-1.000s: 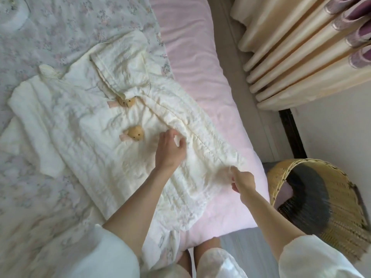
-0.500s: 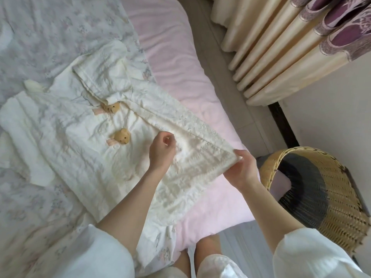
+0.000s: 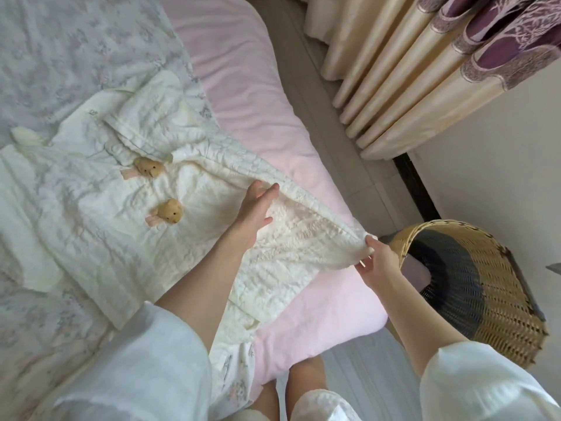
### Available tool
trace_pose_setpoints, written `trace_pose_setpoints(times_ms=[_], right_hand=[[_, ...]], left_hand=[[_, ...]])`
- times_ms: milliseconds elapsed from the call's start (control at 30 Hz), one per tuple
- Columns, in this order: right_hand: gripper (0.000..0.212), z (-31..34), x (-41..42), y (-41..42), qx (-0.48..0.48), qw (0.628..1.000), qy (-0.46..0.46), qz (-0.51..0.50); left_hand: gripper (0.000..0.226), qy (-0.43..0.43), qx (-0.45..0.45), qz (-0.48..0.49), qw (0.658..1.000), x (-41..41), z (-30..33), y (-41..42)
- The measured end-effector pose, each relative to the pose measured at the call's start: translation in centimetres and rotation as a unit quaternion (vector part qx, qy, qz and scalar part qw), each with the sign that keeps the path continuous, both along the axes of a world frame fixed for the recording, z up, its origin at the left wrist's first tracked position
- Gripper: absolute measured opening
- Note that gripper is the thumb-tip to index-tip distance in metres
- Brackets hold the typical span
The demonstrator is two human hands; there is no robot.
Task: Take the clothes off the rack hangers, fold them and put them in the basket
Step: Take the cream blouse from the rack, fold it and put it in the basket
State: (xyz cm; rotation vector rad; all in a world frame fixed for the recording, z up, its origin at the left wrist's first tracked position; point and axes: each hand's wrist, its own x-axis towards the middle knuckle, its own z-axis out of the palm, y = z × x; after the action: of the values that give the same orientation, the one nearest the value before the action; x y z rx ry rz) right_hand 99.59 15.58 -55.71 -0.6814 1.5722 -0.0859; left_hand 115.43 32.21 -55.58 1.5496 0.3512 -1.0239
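I count one crinkled cream cotton garment [image 3: 100,214] spread on the pink-sheeted bed [image 3: 258,86], with two tan bear-shaped buttons [image 3: 170,210]. My left hand [image 3: 253,212] lies flat on it, fingers straight; my right hand [image 3: 376,262] pinches its hem corner. One woven wicker basket [image 3: 498,299] stands beside the bed.

Bed [image 3: 243,95]: pink sheet, floral quilt [image 3: 76,47] over its left part. Curtains [image 3: 425,65]: cream with purple pattern, right of bed. Wall [image 3: 501,177]: white, below curtains. Floor [image 3: 349,360]: pale, at bed's foot.
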Motion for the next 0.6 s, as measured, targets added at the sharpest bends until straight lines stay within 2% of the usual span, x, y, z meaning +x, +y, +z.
trace_pose_setpoints(times_ms=[133, 200, 267, 300, 333, 367, 400, 433, 500, 600], right_hand=[[0.029, -0.8, -0.5, 1.4, -0.077, 0.982, 0.119, 0.127], [0.009, -1.0, -1.2, 1.9, -0.091, 0.960, 0.168, 0.205], [0.022, -1.6, -1.7, 2.3, -0.093, 0.935, 0.204, 0.275], [0.012, -1.4, -1.6, 2.8, -0.094, 0.918, 0.219, 0.317], [0.017, -1.6, -1.7, 3.2, -0.103, 0.887, 0.241, 0.381], [0.041, -1.7, -1.7, 3.6, -0.133, 0.844, 0.273, 0.442], [0.056, -1.7, -1.4, 4.0, -0.185, 0.798, 0.282, 0.499], [0.061, -1.4, -1.1, 4.5, -0.250, 0.756, 0.263, 0.545], [0.064, -1.4, -0.1, 5.6, -0.341, 0.677, 0.168, 0.630], [0.059, -1.4, 2.4, 7.5, -0.306, 0.594, 0.054, 0.742]], left_hand=[[0.043, 0.122, -0.071, 0.171, 0.975, 1.5, -1.1, -0.2], [0.027, 0.117, -0.063, 0.217, 0.967, 1.9, -1.3, -0.6], [0.011, 0.086, -0.011, 0.226, 0.970, 2.2, -1.2, -0.5], [0.010, 0.074, 0.014, 0.216, 0.973, 2.2, -1.1, -0.3], [0.012, 0.069, 0.035, 0.200, 0.977, 2.3, -1.2, 0.0], [0.016, 0.070, 0.059, 0.180, 0.979, 2.2, -1.3, 0.4], [0.016, 0.069, 0.086, 0.165, 0.980, 2.3, -1.5, 0.9], [0.015, 0.065, 0.114, 0.160, 0.978, 2.2, -1.5, 1.4], [0.017, 0.053, 0.157, 0.170, 0.971, 2.4, -1.6, 2.8], [0.020, 0.037, 0.176, 0.202, 0.963, 2.9, -1.5, 5.0]])
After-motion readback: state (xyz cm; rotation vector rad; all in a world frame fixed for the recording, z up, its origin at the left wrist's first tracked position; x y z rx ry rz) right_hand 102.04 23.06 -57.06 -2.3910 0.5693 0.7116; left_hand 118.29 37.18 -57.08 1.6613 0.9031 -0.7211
